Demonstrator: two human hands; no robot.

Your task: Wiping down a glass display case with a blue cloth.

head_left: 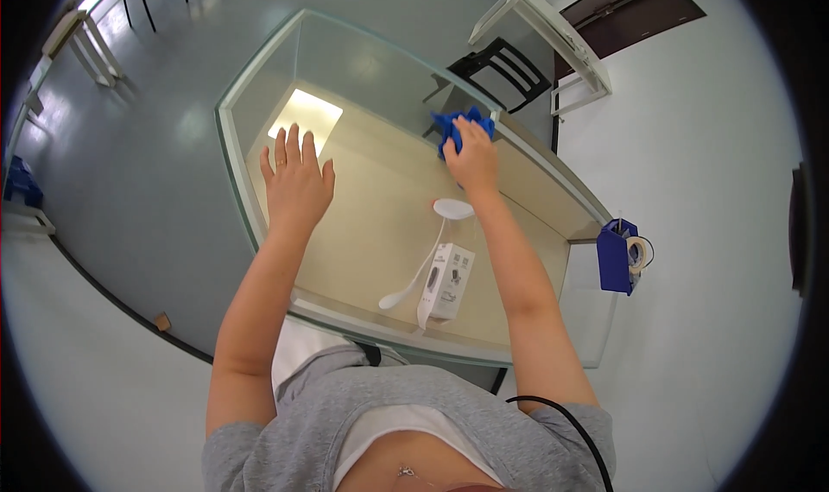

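Observation:
My right hand (473, 157) grips a crumpled blue cloth (449, 127), near the far right corner of a glass-walled case (345, 315). Whether the cloth touches the glass I cannot tell. Over the left part of the case my left hand (298, 190) is stretched out with its fingers spread and nothing in it. Below the right hand, on the case's cream-coloured floor, lies a white thing (453, 209) with an oval end, a thin curved stem and a narrow paddle-like end. Beside its stem is a white printed box (452, 282). My right forearm covers part of the case.
A blue bin (615, 257) with a roll of tape (637, 254) sits at the case's right side. Beyond the far wall are a black chair (508, 73) and a white-framed table (561, 34). Another table (73, 38) stands far left. A bright reflection (311, 116) shows inside the case.

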